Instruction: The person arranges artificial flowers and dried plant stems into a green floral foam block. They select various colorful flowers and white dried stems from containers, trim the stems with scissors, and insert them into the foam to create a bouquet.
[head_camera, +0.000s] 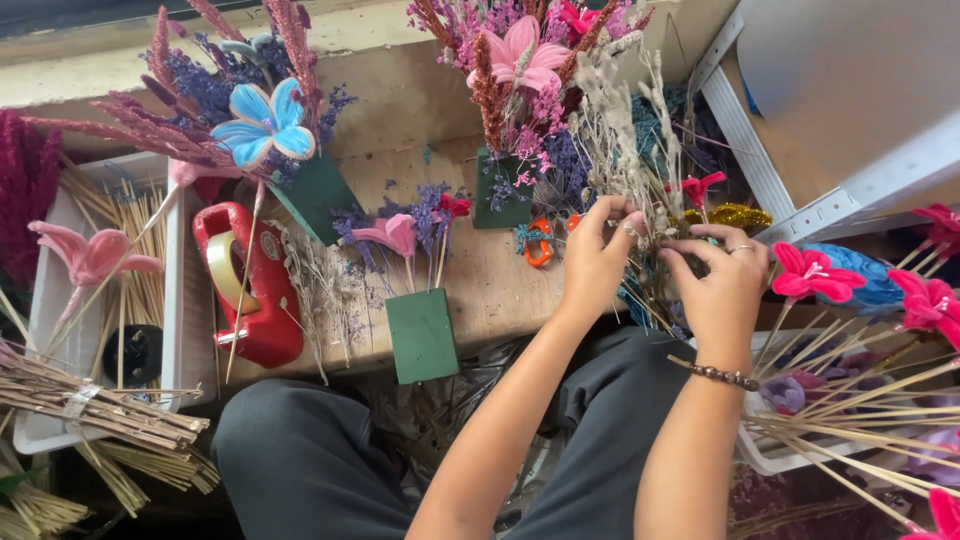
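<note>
My left hand (597, 258) and my right hand (722, 280) are both closed around a bunch of dried beige stems (640, 150) that rises toward the far side of the wooden table (490, 280). The fingertips of both hands meet at the stems' lower part. A ring sits on my right hand and a bead bracelet on that wrist. Just beyond the bunch stands a green foam block (497, 195) holding pink and purple flowers (520, 55). Orange-handled scissors (540, 243) lie beside my left hand.
A small foam block (422, 335) with a pink flower stands at the table's near edge. A red tape dispenser (248, 285) sits left of it. A white tray (45, 300) holds wooden sticks. Pink fabric flowers on sticks (815, 272) fan out at the right.
</note>
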